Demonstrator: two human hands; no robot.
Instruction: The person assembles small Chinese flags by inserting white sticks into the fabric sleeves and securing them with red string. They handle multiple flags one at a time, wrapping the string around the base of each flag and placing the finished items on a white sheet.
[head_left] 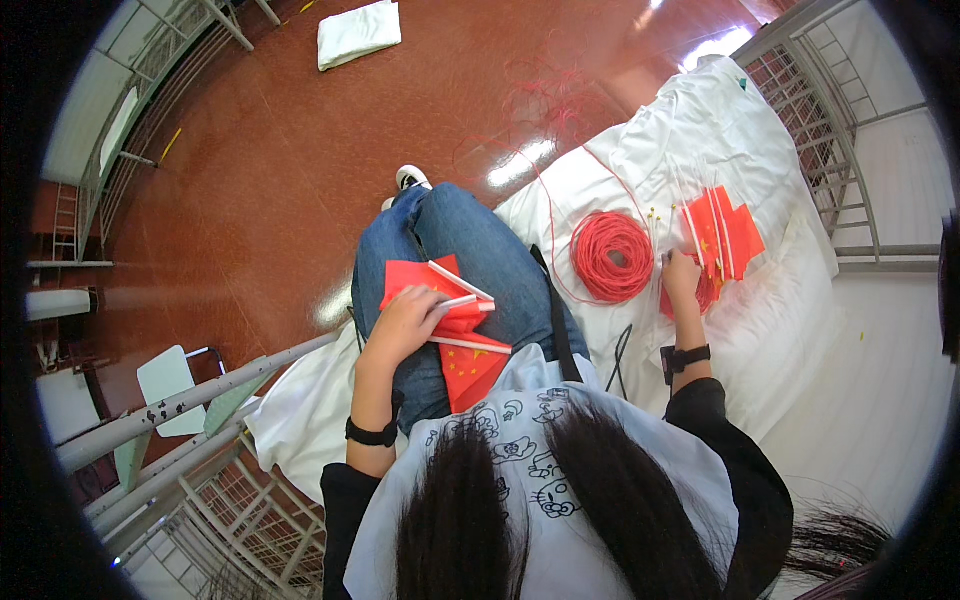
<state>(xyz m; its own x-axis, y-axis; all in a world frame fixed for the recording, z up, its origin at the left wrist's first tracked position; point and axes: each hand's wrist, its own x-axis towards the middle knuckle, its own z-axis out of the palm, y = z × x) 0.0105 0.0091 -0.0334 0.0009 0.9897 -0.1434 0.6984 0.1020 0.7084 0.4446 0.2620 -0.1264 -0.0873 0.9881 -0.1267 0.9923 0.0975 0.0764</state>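
Note:
On my lap, several small red flags (pixel 470 362) with yellow stars and white sticks lie fanned out over my jeans. My left hand (pixel 408 318) is closed over them, its fingers at the white sticks. Over on the white sheet to the right, my right hand (pixel 682 274) has its fingers drawn together beside another pile of red flags (pixel 733 240). What those fingers pinch, if anything, is too small to tell. A coil of red cord (pixel 611 257) lies just left of that hand. Some red cord also shows partly hidden under my right wrist.
Loose red strands (pixel 550 100) trail from the bed onto the reddish floor. A white sheet (pixel 690 120) covers the bed. Metal bed rails (pixel 180 405) stand at lower left, with a pale green chair (pixel 166 385) beyond. A folded white cloth (pixel 359 36) rests on the floor ahead.

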